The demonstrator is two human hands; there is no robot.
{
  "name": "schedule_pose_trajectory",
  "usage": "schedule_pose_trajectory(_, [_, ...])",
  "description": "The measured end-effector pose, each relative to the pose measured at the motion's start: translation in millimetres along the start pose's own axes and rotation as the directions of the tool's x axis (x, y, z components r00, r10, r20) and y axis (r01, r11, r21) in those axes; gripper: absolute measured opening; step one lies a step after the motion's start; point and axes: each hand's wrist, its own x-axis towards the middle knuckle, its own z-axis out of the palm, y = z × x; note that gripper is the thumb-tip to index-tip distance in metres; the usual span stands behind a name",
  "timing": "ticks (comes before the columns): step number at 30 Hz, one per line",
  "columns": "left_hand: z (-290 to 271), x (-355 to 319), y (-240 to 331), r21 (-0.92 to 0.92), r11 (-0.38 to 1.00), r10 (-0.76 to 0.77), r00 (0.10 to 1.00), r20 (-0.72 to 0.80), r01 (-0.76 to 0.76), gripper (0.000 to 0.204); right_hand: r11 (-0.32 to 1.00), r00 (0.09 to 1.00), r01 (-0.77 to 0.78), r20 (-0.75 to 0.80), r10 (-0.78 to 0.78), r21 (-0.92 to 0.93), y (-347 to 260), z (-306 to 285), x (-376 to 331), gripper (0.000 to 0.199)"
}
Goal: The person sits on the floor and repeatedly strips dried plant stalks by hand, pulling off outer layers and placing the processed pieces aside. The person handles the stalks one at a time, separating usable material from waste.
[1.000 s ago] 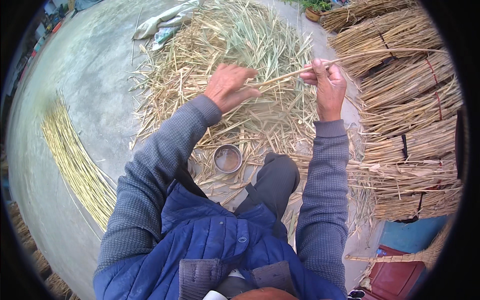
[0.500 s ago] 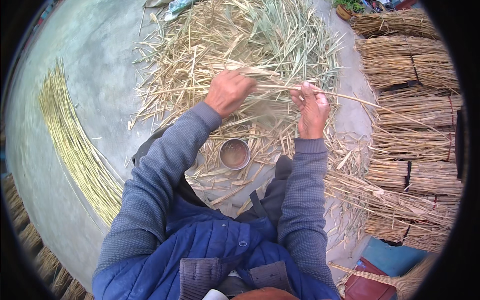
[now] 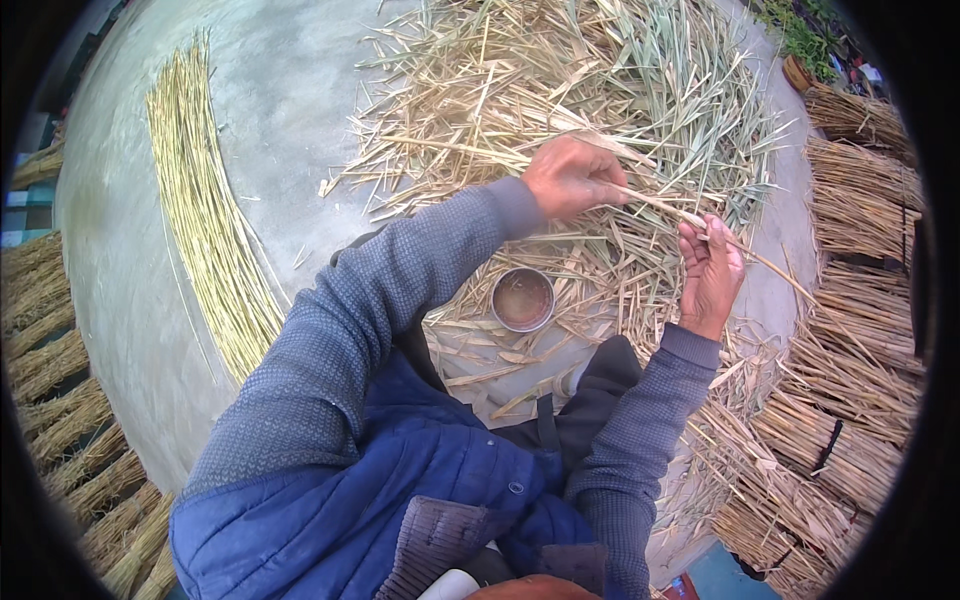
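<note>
A long, thin straw-coloured stalk (image 3: 655,202) runs between my two hands, sloping down to the right over a heap of loose dry leaves and husks (image 3: 480,90). My left hand (image 3: 575,178) is closed around it, knuckles up. Lower and to the right, my right hand (image 3: 713,275) pinches the stalk between thumb and fingers. Beyond that hand, the stalk's thin end points toward the bundles at the right. A small round metal bowl (image 3: 522,300) with a brownish inside sits on the ground below my left hand, between my legs.
A fan of greenish-yellow stripped stalks (image 3: 215,210) lies on the concrete floor (image 3: 290,100) at the left. Tied stalk bundles (image 3: 860,345) are stacked along the right. More bundles (image 3: 75,400) lie in rows at the left edge. A potted plant (image 3: 805,45) stands at the far right.
The view has swung, shifting the scene rightward. Relative to the bowl, both hands have moved right, the right one also nearer. The held stalk, nearly level before, now slopes down to the right.
</note>
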Motion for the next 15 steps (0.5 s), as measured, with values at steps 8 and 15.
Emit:
schedule_pose_trajectory(8, [3.9, 4.6, -2.6, 0.448, 0.805, 0.467, 0.881, -0.075, -0.389, 0.014, 0.987, 0.994, -0.099, -0.028, 0.103, 0.124, 12.5, -3.3, 1.1, 0.025])
schedule_pose_trajectory(15, [2.0, 2.4, -1.9, 0.320, 0.885, 0.381, 0.921, -0.082, -0.338, 0.017, 0.986, 0.991, -0.110, -0.066, 0.118, 0.124, 16.6, 0.9, 2.4, 0.026])
